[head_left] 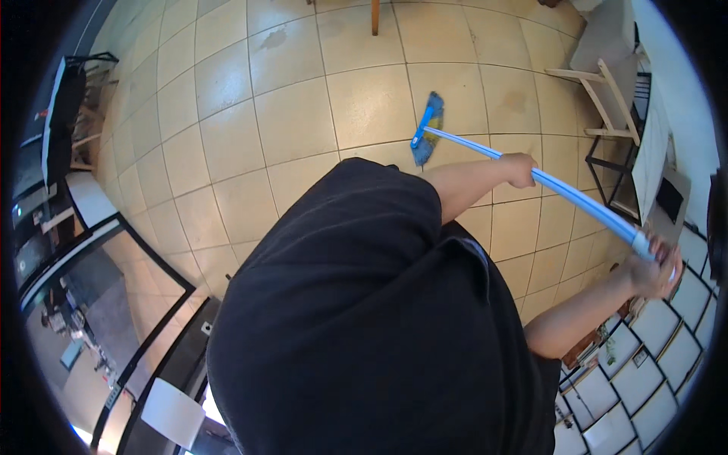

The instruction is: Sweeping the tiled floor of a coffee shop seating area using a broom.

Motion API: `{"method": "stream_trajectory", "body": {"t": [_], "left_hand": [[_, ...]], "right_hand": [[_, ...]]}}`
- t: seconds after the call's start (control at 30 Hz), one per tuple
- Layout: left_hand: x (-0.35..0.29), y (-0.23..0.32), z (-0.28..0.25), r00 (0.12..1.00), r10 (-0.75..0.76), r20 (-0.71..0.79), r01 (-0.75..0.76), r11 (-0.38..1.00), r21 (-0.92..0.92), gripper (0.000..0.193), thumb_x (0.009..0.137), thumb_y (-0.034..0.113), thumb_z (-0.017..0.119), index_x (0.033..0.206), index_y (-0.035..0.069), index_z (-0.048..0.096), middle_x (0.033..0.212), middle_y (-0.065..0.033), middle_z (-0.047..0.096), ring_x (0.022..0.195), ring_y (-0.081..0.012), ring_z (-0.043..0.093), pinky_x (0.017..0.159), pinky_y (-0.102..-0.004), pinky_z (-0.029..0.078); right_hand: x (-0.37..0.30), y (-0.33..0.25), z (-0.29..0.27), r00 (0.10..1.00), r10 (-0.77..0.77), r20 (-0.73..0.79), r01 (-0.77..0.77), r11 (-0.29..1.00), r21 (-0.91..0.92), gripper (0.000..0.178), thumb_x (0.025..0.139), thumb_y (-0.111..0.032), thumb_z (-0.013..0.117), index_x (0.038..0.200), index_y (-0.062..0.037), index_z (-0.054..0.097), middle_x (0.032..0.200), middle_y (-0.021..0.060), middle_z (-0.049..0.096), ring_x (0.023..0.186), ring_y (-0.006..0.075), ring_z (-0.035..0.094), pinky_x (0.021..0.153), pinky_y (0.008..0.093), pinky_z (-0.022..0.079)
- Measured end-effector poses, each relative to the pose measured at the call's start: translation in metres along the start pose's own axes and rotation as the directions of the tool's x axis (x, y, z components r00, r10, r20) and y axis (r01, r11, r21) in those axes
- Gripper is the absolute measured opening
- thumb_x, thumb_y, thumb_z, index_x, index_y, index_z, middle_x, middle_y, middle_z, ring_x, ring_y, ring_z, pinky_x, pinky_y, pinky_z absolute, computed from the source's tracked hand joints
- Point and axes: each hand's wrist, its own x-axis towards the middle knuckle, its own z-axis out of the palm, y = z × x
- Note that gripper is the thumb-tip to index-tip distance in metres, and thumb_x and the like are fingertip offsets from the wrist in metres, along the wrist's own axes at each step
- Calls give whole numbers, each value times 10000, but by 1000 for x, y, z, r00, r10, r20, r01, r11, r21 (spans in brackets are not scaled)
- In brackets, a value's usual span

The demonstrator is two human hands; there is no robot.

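Note:
A mop with a light blue handle (584,199) runs slantwise from the right toward the middle of the view. My left hand (519,170) is closed around the handle partway down. Higher up, close to the handle's top end, my right hand (656,269) has its fingers wrapped round it. The mop's flat blue head (428,129), with a blue and yellowish fringed pad, rests on the beige tiled floor (364,114) in front of me. My palms are hidden against the handle.
A wooden leg (374,17) stands at the far edge. On the right are a chair with pale wooden legs (610,98) and a white-topped table (644,174). A black-framed glass panel (155,326) and a white rounded object (173,413) are at the lower left.

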Motion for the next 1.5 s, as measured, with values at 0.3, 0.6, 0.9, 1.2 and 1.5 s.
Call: {"method": "stream_trajectory", "body": {"t": [0.3, 0.6, 0.9, 1.2, 1.5], "left_hand": [[-47, -63, 16, 985, -167, -46, 173, 956, 237, 194, 663, 232, 526, 812, 115, 570, 817, -119, 559, 788, -265, 528, 658, -363, 424], [-187, -236, -30, 873, -345, -345, 477, 754, 452, 189, 683, 165, 503, 855, 101, 551, 1002, -114, 464, 1033, -252, 377, 787, -471, 363], [-230, -112, 66, 999, -47, 17, 37, 926, 375, 300, 583, 359, 636, 660, 78, 566, 702, -125, 558, 687, -266, 538, 606, -350, 423], [-282, 64, 206, 853, 274, 445, -381, 909, 171, 185, 631, 275, 559, 750, 134, 575, 744, -89, 568, 762, -256, 538, 638, -358, 439], [-337, -4, 167, 811, 145, 566, -320, 921, 223, 181, 625, 242, 538, 769, 138, 574, 778, -89, 567, 775, -253, 539, 631, -354, 439]], "right_hand": [[-67, 21, -34, 966, 147, -213, -146, 989, 21, 136, 734, -77, 451, 614, -67, 389, 486, 30, 299, 404, 150, 342, 380, 327, 368], [-291, 4, 29, 909, 407, -90, -390, 906, 162, 27, 735, -11, 411, 723, -26, 431, 570, 71, 398, 534, 185, 426, 587, 374, 420], [-331, -108, -117, 905, 317, -283, -296, 948, 116, 84, 751, -83, 414, 716, -25, 464, 590, 64, 432, 582, 173, 447, 634, 395, 399], [-343, -332, -131, 984, -120, -129, 96, 979, -179, 182, 733, -143, 374, 572, -90, 310, 463, 17, 235, 434, 116, 290, 529, 299, 334], [-378, -309, -65, 914, -49, -404, -104, 931, -350, 254, 761, -162, 383, 531, -122, 284, 426, -10, 203, 396, 96, 271, 494, 287, 322]]}}
